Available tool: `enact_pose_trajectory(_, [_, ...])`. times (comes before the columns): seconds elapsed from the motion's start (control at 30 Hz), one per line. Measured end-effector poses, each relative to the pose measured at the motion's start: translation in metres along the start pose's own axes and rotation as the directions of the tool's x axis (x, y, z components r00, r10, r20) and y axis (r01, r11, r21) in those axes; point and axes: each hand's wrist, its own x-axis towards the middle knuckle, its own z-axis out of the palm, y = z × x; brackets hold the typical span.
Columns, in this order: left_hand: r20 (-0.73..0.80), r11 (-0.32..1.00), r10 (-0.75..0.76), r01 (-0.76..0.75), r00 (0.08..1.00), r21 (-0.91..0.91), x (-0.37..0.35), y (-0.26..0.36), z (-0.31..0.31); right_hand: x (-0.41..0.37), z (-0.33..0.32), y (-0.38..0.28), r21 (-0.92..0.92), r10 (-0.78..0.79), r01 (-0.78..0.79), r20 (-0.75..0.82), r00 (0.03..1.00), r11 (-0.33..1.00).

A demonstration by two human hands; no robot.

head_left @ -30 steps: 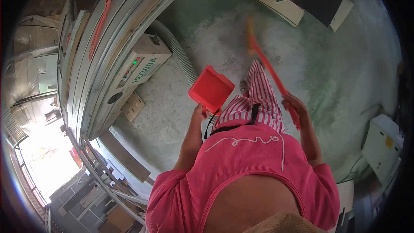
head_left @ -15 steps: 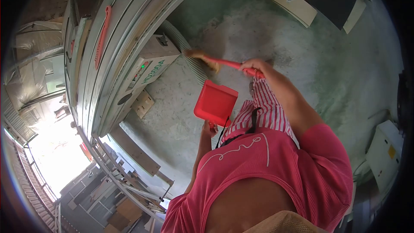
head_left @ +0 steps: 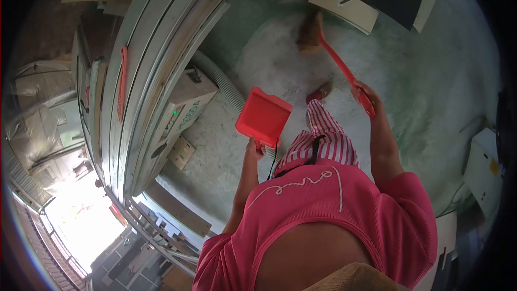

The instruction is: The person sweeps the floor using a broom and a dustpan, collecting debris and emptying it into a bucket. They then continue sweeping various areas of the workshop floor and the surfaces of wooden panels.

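Note:
My left hand (head_left: 256, 148) is closed round the short handle of a red dustpan (head_left: 265, 113), its flat pan pointing away from me above the floor. On the other side, my right hand (head_left: 366, 96) grips the end of a long red handle that belongs to a hand broom (head_left: 339, 56). The broom's brown bristles (head_left: 309, 35) reach forward over a pale dusty patch of concrete floor (head_left: 269, 54), blurred at the tips. One foot in a dark reddish shoe (head_left: 320, 92) stands on the floor between the two tools.
A long machine (head_left: 161, 37) runs along the left, with a red tool (head_left: 123, 83) on it and a control box (head_left: 186, 108) below. From there a ribbed hose (head_left: 221, 83) crosses the floor. Flat panels (head_left: 344, 6) lie ahead; a white cabinet (head_left: 483, 164) stands at right.
My right hand has swung the broom from beside the hose out to the right and forward. The dustpan has shifted slightly left, and a shoe now shows.

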Motion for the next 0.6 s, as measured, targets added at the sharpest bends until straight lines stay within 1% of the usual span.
enact_pose_trajectory(0.03, [0.010,1.000,0.004,-0.004,1.000,0.015,-0.003,0.009,0.011,-0.021,-0.004,0.004,0.068,-0.064,0.071,-0.096,0.993,0.995])
enact_pose_trajectory(0.1, [0.113,0.989,0.041,-0.056,0.993,0.134,-0.006,0.024,0.031,-0.055,-0.015,0.010,0.023,-0.070,0.078,-0.232,0.970,0.997])
enact_pose_trajectory(0.17, [0.093,0.990,0.040,-0.052,0.995,0.131,-0.005,0.035,0.050,-0.090,-0.011,0.023,-0.035,-0.188,0.186,-0.309,0.933,0.982])
enact_pose_trajectory(0.2, [0.068,0.992,0.038,-0.046,0.997,0.120,-0.005,0.040,0.058,-0.101,-0.007,0.025,-0.024,-0.193,0.195,-0.310,0.931,0.981])
enact_pose_trajectory(0.27, [0.082,0.989,0.041,-0.052,0.996,0.141,-0.002,0.050,0.071,-0.116,0.004,0.027,-0.025,-0.085,0.081,-0.296,0.951,0.996])
enact_pose_trajectory(0.33, [0.099,0.985,0.040,-0.056,0.994,0.164,0.000,0.056,0.087,-0.109,0.015,0.030,0.041,-0.031,0.040,-0.189,0.981,0.998])
enact_pose_trajectory(0.4, [0.071,0.981,0.030,-0.043,0.997,0.189,-0.001,0.060,0.101,-0.092,0.035,0.025,0.037,-0.040,0.044,-0.116,0.992,0.998])
enact_pose_trajectory(0.47, [0.066,0.973,0.033,-0.047,0.997,0.226,-0.001,0.063,0.109,-0.061,0.056,0.017,-0.059,-0.067,0.066,-0.007,0.998,0.996])
enact_pose_trajectory(0.53, [0.055,0.964,0.036,-0.049,0.998,0.261,-0.003,0.064,0.116,-0.002,0.065,0.009,-0.025,-0.189,0.197,0.181,0.965,0.980])
enact_pose_trajectory(0.57, [0.044,0.958,0.049,-0.060,0.998,0.282,-0.006,0.064,0.118,0.028,0.072,0.000,0.085,-0.084,0.063,0.278,0.957,0.994])
enact_pose_trajectory(0.6, [0.031,0.952,0.062,-0.068,0.998,0.299,-0.010,0.066,0.120,0.059,0.083,-0.016,0.176,0.011,-0.085,0.382,0.924,0.981])
